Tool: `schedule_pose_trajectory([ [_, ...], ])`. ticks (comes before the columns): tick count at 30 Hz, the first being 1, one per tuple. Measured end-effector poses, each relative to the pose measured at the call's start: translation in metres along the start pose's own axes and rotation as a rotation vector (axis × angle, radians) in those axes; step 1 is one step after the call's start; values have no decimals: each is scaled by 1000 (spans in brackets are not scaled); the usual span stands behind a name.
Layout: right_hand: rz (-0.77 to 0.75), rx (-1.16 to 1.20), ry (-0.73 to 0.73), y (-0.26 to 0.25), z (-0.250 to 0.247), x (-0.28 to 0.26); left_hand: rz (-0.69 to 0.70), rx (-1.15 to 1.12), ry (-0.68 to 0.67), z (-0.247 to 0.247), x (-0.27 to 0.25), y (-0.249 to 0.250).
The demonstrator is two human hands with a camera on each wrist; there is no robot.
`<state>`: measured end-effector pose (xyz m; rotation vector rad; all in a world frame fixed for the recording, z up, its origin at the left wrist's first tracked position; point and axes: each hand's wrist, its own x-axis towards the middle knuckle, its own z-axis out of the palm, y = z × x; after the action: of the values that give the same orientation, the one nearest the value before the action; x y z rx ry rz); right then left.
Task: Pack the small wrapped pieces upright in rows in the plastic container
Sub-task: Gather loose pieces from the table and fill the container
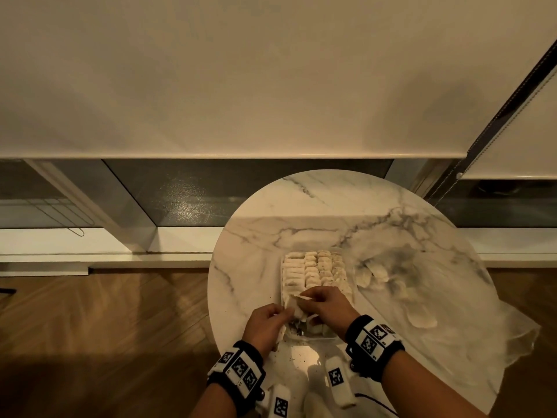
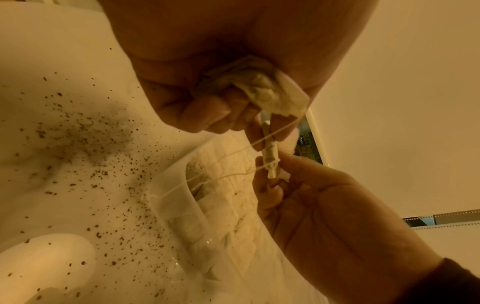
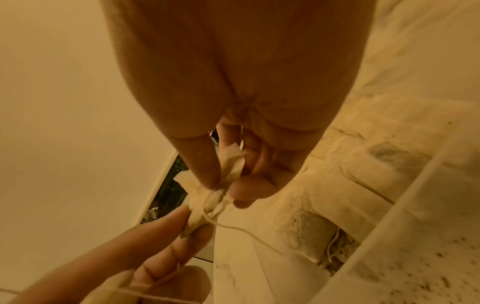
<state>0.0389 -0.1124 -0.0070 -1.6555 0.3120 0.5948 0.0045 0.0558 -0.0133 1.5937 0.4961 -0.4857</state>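
both hands work at the near edge of the round white marble table [image 1: 256, 236]. left hand [image 1: 265, 325] has its fingers pinched on one small pale paper-wrapped piece [image 2: 270, 156] with a thin white string [image 2: 228, 153]; right hand [image 1: 327, 306] pinches the same piece, just above the clear plastic container [image 1: 319, 335], whose far rows stand filled. loose pieces [image 1: 372, 274] lie farther right. judged step: tidying this piece; next, seat it upright in the near gap.
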Motion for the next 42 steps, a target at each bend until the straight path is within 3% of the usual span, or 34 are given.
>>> schedule_pose_trajectory([
  [5,2,-41,94,6,-1,18,-41,-26,33,-4,8,-6],
  [9,14,-224,111,15,-1,31,-136,-94,117,-15,18,-7],
  [13,83,-496,-6,21,2,41,-244,-123,154,-25,20,-5],
  [16,94,-697,-85,23,8,48,-244,-168,159,-29,19,-3],
  [25,62,-800,75,28,17,58,-223,-200,158,-33,19,-3],
  [36,-45,-412,196,5,-4,26,-213,-438,118,-15,5,7],
  [39,-55,-194,54,-10,-8,4,-147,-452,57,-5,-3,15],
  [42,-67,-123,-99,-16,-10,-12,-80,-401,20,5,-8,20],
])
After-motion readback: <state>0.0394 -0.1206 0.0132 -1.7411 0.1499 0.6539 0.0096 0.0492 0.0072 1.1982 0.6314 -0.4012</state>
